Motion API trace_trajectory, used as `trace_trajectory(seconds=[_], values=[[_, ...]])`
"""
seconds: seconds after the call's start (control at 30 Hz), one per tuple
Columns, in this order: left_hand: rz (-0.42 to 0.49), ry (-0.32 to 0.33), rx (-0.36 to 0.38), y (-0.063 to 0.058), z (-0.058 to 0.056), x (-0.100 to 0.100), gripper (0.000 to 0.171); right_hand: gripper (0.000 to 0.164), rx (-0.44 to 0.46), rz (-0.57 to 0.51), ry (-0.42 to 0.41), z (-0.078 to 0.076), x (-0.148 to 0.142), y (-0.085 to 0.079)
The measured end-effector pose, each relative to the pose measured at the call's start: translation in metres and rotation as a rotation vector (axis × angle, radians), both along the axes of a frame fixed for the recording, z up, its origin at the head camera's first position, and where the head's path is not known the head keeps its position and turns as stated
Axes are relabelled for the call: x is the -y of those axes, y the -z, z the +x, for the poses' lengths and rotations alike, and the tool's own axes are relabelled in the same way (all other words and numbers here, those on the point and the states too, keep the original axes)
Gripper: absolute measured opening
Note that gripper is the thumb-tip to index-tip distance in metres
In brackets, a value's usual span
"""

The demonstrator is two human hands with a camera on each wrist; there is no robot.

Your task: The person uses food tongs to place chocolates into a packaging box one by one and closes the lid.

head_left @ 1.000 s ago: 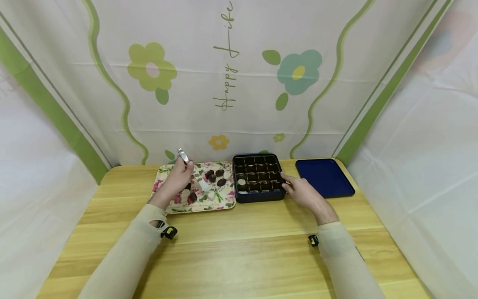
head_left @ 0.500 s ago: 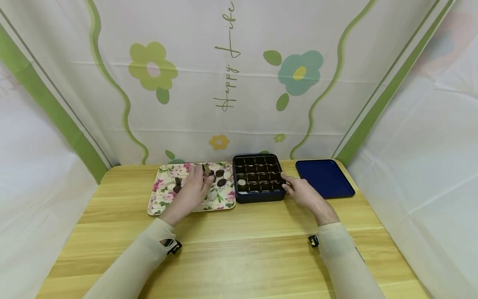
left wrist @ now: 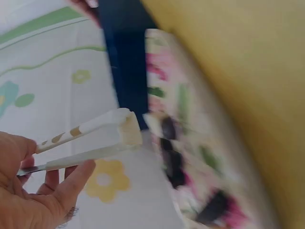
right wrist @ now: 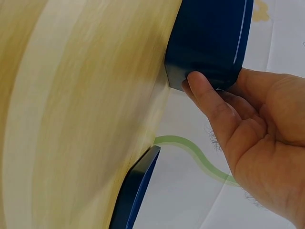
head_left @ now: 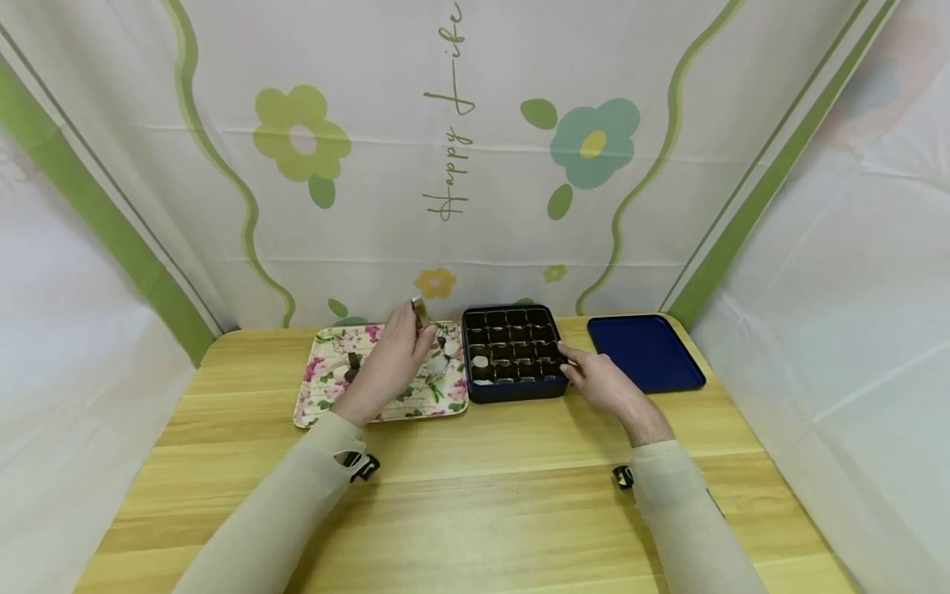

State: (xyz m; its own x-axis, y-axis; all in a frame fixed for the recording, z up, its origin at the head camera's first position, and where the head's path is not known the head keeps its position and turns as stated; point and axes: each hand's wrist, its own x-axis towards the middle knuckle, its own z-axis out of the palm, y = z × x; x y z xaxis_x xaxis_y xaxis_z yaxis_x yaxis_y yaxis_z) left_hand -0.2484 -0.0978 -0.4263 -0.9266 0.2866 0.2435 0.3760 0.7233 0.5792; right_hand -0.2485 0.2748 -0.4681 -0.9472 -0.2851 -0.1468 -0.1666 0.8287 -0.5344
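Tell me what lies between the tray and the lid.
The box, with the right grip on the side nearer the lid; the head view shows this.

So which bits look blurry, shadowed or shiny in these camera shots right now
Left wrist: the floral tray is blurred, the tongs sharper; right wrist: a soft shadow on the table, a bright streak on the blue box; head: pale sheen on the table.

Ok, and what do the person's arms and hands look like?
The left sleeve and right sleeve are long, plain and cream-coloured. Small black devices show at the wrists: a left device, beside an opening in the sleeve, and a right device with a yellowish patch. The left hand and right hand are ungloved.
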Motion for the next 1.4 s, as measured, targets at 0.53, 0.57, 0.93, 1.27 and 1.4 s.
trace_trajectory(seconds=[0.53, 0.57, 0.93, 1.27, 1.4], values=[[0.072, -0.048, 0.023, -0.005, -0.051, -0.071, 0.054, 0.057, -0.021, 0.024, -0.014, -0.001, -0.001, 0.002], [0.065, -0.049, 0.033, -0.003, -0.053, -0.072, 0.058, 0.057, -0.022, 0.024, -0.016, -0.002, -0.001, 0.001], [0.115, -0.052, 0.132, -0.005, -0.055, -0.067, 0.083, 0.056, -0.024, 0.029, -0.013, -0.002, 0.000, 0.002], [0.070, 0.133, 0.049, -0.006, -0.058, -0.024, 0.041, 0.055, -0.011, 0.013, -0.005, -0.002, -0.001, 0.001], [0.066, 0.212, 0.084, 0.008, -0.059, -0.013, 0.028, 0.055, -0.020, 0.018, -0.007, -0.001, -0.001, 0.002]])
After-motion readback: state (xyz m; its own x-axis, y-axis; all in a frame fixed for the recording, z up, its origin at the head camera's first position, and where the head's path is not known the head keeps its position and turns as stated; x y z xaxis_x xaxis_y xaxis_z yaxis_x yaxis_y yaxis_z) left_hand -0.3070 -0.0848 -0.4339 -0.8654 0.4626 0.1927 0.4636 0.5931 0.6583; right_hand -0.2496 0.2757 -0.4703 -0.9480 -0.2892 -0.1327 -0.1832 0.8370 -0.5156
